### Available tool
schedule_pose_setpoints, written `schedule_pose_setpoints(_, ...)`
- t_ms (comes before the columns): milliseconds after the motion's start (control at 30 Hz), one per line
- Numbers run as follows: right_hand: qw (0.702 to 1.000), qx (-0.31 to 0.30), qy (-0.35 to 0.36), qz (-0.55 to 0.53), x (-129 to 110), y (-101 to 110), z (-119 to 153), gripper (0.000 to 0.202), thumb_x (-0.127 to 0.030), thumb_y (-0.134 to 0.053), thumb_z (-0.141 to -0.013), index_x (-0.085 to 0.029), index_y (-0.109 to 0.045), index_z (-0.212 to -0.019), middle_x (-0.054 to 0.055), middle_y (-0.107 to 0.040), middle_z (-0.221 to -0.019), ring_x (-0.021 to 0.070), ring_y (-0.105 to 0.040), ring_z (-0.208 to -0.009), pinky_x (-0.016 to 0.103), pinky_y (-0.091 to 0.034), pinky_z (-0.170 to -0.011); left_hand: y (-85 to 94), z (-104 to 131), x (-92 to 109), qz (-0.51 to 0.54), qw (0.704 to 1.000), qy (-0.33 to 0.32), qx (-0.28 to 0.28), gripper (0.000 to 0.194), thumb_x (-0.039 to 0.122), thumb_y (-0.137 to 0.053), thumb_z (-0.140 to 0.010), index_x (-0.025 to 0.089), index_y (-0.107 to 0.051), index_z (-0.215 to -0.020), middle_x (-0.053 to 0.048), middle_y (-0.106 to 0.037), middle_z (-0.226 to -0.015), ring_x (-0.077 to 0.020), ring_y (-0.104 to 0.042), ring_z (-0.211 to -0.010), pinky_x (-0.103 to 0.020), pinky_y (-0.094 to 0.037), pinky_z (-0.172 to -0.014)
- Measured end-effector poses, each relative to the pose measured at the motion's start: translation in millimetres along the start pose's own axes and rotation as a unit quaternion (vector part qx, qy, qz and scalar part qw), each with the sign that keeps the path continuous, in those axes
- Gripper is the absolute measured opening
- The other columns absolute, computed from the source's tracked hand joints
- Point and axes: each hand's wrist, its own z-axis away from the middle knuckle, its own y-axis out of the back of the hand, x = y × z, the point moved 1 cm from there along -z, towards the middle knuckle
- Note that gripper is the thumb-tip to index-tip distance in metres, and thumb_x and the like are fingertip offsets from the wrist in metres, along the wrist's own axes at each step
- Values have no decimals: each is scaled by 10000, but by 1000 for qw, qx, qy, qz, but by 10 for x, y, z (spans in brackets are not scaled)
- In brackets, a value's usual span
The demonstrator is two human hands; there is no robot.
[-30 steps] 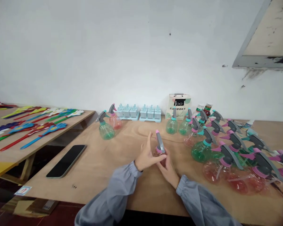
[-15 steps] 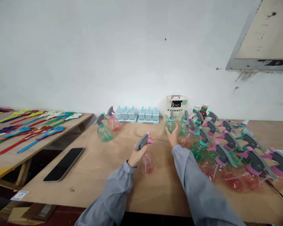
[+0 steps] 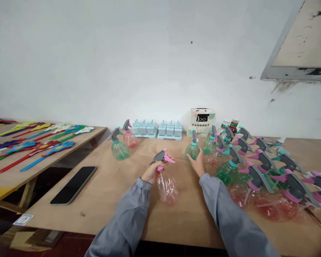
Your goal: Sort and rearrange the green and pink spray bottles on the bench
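Observation:
My left hand (image 3: 151, 172) is closed round the neck of a pink spray bottle (image 3: 167, 189) with a grey and pink trigger head; the bottle leans, its base toward the lower right. Further back, my right hand (image 3: 197, 162) grips the right side of a green spray bottle (image 3: 192, 150), which is upright with its grey nozzle on top. On the left of the table, a green spray bottle (image 3: 120, 150) and a pink spray bottle (image 3: 130, 138) stand close together. Several more spray bottles, green and pink, crowd the right side, such as a green one (image 3: 227, 172).
A black phone (image 3: 73, 185) lies on the table's left part. Two light-blue mould trays (image 3: 169, 131) and a paper bag (image 3: 201, 123) stand by the wall. Two small red bottles (image 3: 233, 125) are beside the bag. Colourful hand-shaped sticks (image 3: 46, 155) cover another table at left.
The pink bottle in my left hand has tilted, its head moving left and its base nearer me. My right hand stays at the green bottle, slightly lower. The view has shifted a little.

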Motion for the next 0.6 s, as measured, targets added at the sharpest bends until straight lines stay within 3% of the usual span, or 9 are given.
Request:
schedule_pose_setpoints(133,999,-31,20,-19,-135,373,487,819,-589,-694,-797,-167,-382,-1426,198,-507,-1404,335,-482,-1334,550,-393,-1126,-39,33,124,57,996,-24,-68,437,136,-652,-604,164,-680,-1039,-85,-771,-1048,-279,-681,-1172,-366,-506,-1013)
schedule_pose_setpoints(233,998,-65,13,-21,-234,609,743,818,-586,-714,-793,-184,-390,-1427,186,-511,-1408,341,-494,-1329,570,-394,-1130,-111,43,181,61,992,-28,-107,382,130,-630,-581,158,-683,-958,-64,-769,-922,-280,-720,-1065,-435,-457,-1086)
schedule_pose_setpoints(400,996,-87,-2,-26,-333,782,954,816,-572,-728,-795,-190,-388,-1431,180,-519,-1408,341,-520,-1313,573,-415,-1122,-231,44,209,32,992,-54,-109,219,154,-567,-531,148,-671,-723,-20,-696,-647,-168,-670,-616,-429,-508,-1006)
schedule_pose_setpoints(600,997,-80,5,-19,-359,792,994,808,-571,-730,-795,-189,-400,-1426,176,-523,-1403,342,-522,-1314,565,-418,-1123,-267,4,208,15,994,-11,-105,249,156,-569,-520,153,-676,-745,-38,-702,-672,-155,-617,-576,-345,-544,-755)
